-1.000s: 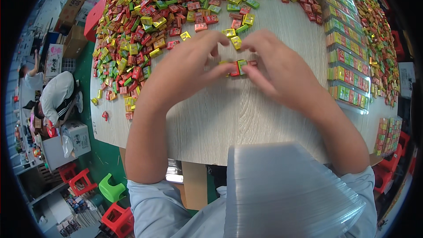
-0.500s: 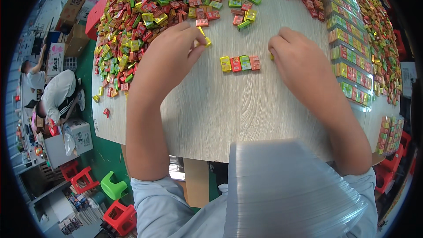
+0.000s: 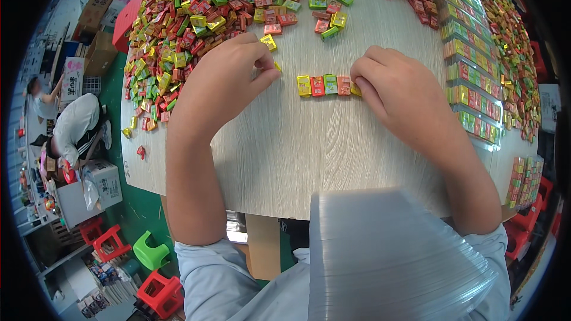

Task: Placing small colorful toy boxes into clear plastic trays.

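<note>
A short row of small boxes [image 3: 324, 85], yellow, red, green and salmon, lies side by side on the pale wooden table [image 3: 279, 160]. My right hand [image 3: 392, 83] is closed on a small yellow box [image 3: 356, 90], which sits at the row's right end, partly hidden by the fingers. To the left of the row, my left hand [image 3: 235, 80] pinches another yellow box [image 3: 278, 67], of which only a sliver shows. Just beyond those fingertips lies a loose yellow box [image 3: 269, 42].
A large heap of mixed small boxes [image 3: 196, 24] covers the far left. Clear trays of boxes [image 3: 473, 65] line the right side, beside another heap [image 3: 505, 41]. Stacked clear plastic trays [image 3: 392, 249] stand close before me. Two people sit beyond the left edge near stools [image 3: 151, 252].
My right hand has moved left, bringing its yellow box up to the row's end. My left hand has drawn slightly nearer with a yellow box, apart from the loose one.
</note>
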Motion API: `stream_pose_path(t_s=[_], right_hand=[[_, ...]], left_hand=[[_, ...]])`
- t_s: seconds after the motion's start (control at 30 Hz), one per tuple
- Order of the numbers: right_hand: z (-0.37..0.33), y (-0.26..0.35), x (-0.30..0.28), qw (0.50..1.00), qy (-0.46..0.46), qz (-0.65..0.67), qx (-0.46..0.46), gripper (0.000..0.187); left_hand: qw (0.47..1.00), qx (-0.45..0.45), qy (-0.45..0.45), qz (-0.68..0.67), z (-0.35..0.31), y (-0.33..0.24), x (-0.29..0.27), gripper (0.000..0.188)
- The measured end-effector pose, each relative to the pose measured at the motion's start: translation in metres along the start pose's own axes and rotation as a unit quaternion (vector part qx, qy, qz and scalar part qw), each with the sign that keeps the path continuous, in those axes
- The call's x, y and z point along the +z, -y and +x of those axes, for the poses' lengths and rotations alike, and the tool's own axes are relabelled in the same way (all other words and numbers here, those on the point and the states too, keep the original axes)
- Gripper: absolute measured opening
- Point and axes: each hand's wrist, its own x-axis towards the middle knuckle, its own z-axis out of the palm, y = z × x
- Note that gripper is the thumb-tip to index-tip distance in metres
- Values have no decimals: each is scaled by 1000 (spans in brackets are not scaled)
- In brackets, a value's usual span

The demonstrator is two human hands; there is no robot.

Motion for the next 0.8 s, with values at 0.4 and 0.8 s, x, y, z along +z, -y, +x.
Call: stream_pose_path(t_s=[0.4,0.8], right_hand=[[51,-9,-3,999,-31,17,-28,12],[53,-21,-7,989,51,-119,-64,13]], left_hand=[[999,-13,23,-42,2,0,1,22],[998,23,4,-57,0,12,9,21]])
